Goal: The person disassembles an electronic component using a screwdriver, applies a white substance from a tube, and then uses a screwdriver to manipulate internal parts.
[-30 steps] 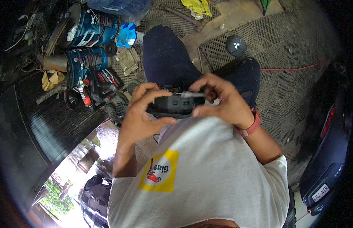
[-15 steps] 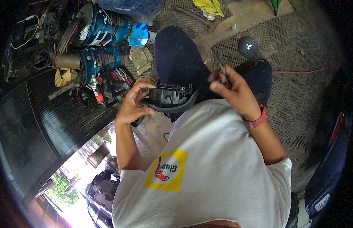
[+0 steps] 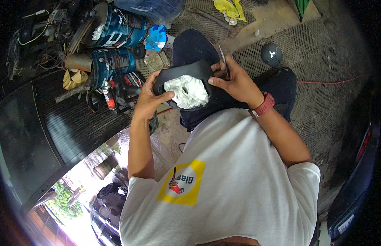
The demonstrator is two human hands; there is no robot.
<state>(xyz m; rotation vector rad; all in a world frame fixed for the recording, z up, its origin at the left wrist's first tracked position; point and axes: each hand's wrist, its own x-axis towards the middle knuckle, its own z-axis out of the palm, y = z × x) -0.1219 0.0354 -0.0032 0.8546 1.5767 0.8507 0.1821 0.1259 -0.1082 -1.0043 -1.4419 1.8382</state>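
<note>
In the head view, the person's left hand (image 3: 151, 96) holds the left end of a black housing (image 3: 183, 71), the thumb laid over its near left rim and the fingers wrapped behind the far left side, where they are mostly hidden. This grip is clamped on the housing. The left forearm (image 3: 140, 141) runs almost straight away from the body, with the wrist turned inward. The housing sits in front of the person, above the lap of the dark trousers (image 3: 194, 47), between the two hands; its hollow faces up, filled with crumpled white material (image 3: 186, 92).

The right hand (image 3: 235, 82) is at the housing's right end, palm turned inward, thumb reaching left to its edge; whether the fingertips press on it, I cannot tell. Its bent fingers are closed on a thin tool (image 3: 222, 55), which points to the far side, slightly tilted left. The right forearm (image 3: 282, 133) slants in from the near right, and a red watch (image 3: 263, 105) circles the wrist.

Far right on the floor lies a dark round piece (image 3: 271, 55). To the left stand a red spray can (image 3: 109, 97) and, farther off, two blue drums (image 3: 135, 28).
</note>
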